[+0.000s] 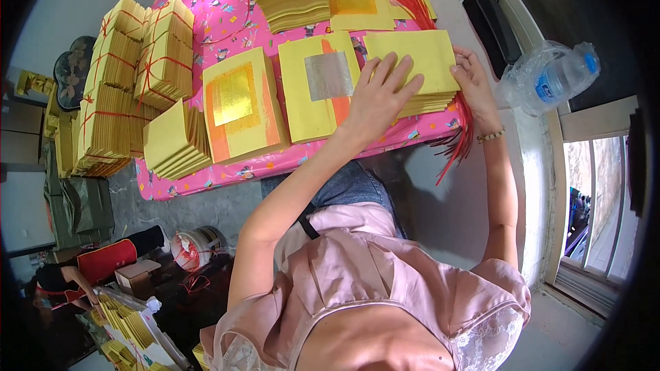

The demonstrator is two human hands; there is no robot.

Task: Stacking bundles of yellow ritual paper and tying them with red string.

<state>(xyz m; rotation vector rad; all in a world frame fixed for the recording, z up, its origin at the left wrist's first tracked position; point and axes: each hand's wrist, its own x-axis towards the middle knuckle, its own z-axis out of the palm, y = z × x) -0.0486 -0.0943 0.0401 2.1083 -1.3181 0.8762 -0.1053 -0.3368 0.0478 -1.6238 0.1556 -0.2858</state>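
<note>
A stack of folded yellow joss paper (412, 45) lies at the table's right front edge. My left hand (381, 93) rests on top of it, fingers stretched and spread. At the stack's right edge, my right hand (476, 82) has bent fingers and thumb closed on the paper's side. Just left is a joss paper pile with a silver square (328, 75). Beyond that sits another with a gold square on orange (235, 98). Folded yellow sheets (175, 141) lean together at the table's left front. Red strings (462, 134) hang over the edge beside my right hand.
The table wears a pink patterned cover (227, 27). Bundles tied with red string (110, 72) stand at left; a tall yellow stack (292, 0) is at the back. A bagged water bottle (553, 79) lies right, near a black case (491, 31). Another person's arm (79, 282) shows lower left.
</note>
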